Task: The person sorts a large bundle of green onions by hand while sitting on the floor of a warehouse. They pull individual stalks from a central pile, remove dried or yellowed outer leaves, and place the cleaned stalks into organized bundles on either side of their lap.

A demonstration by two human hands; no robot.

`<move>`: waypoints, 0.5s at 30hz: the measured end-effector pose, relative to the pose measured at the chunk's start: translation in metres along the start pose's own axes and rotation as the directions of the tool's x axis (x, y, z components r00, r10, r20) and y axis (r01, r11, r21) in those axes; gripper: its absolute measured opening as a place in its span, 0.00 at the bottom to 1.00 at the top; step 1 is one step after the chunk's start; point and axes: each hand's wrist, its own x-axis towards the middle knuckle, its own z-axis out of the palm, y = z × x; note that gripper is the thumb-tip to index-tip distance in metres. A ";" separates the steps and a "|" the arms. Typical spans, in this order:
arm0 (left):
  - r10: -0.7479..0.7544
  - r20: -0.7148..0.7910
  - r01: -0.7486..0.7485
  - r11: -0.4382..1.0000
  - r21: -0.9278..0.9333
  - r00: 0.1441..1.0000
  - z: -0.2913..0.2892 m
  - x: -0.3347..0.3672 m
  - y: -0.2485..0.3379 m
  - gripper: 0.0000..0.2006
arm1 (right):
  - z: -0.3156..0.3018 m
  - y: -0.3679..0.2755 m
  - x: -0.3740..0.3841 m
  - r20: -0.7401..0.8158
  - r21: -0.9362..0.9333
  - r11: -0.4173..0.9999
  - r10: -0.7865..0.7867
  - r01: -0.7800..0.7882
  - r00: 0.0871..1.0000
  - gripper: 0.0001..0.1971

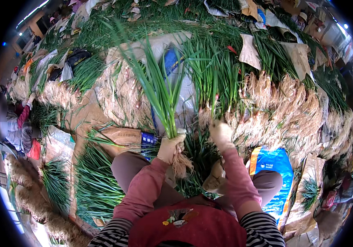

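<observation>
My left grip [173,148] is clenched around a bunch of green onions [166,103], low on the stalks: the long leaves fan out beyond my fist, away from me, and the pale roots [181,165] hang out on my side. My right grip [221,133] is at the near, rooted edge of a row of onions [219,78], blurred, so I cannot tell whether it grasps any. Cut-looking greens [96,181] lie beside my left knee [128,166], a blue sack [273,158] by my right.
</observation>
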 end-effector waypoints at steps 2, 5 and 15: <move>-0.073 -0.013 0.073 0.997 0.006 0.997 -0.006 -0.004 -0.001 0.13 | -0.025 -0.030 -0.032 0.029 0.265 0.943 -0.219 0.204 0.975 0.10; -0.098 -0.085 0.108 0.987 0.117 0.992 0.007 -0.009 -0.008 0.09 | -0.041 -0.054 -0.074 0.212 0.372 0.853 -0.461 0.365 0.861 0.09; -0.177 0.024 0.173 0.980 0.100 0.984 0.008 -0.017 -0.007 0.11 | 0.011 -0.045 -0.036 0.615 0.735 -0.341 -0.031 -0.586 0.788 0.09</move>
